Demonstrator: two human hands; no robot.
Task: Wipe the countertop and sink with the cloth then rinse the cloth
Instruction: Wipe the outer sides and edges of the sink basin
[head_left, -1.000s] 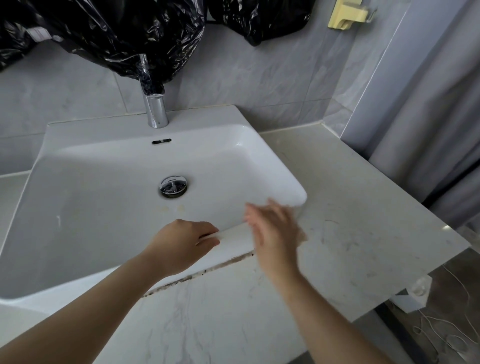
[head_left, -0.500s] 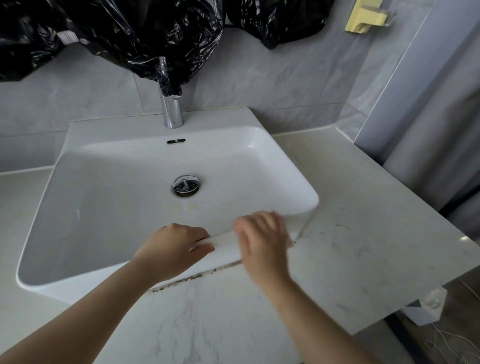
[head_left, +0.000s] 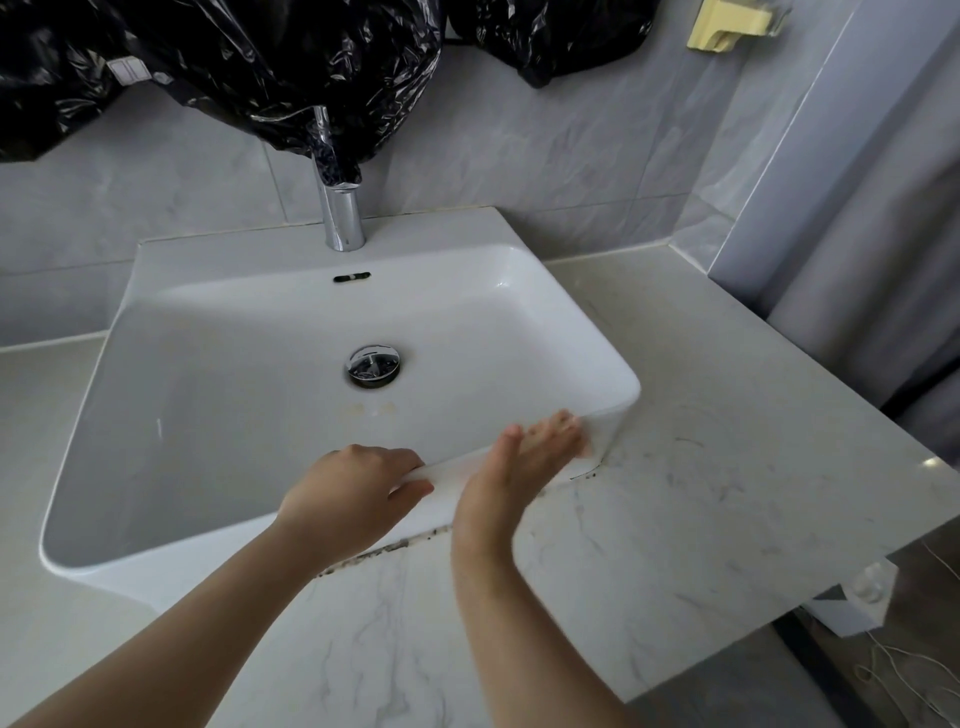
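A white rectangular sink (head_left: 234, 415) sits on a pale marble countertop (head_left: 727, 493). My left hand (head_left: 348, 488) grips the sink's front rim, fingers curled over the edge into the basin and thumb on the outer wall. To its right, my right hand (head_left: 514, 478) lies flat with straight fingers against the front rim, fingertips near the right front corner. A pale blur shows under those fingertips; I cannot tell if it is a cloth. No cloth shows plainly anywhere.
A chrome faucet (head_left: 343, 218) rises behind the basin, its top wrapped in black plastic bags (head_left: 260, 62). A chrome drain (head_left: 374, 366) sits mid-basin. Dark grime lines the sink's front base (head_left: 384, 548). A grey curtain (head_left: 883, 234) hangs at the right.
My right hand has slid right along the front rim toward the sink's right corner. My left hand has kept its grip on the rim.
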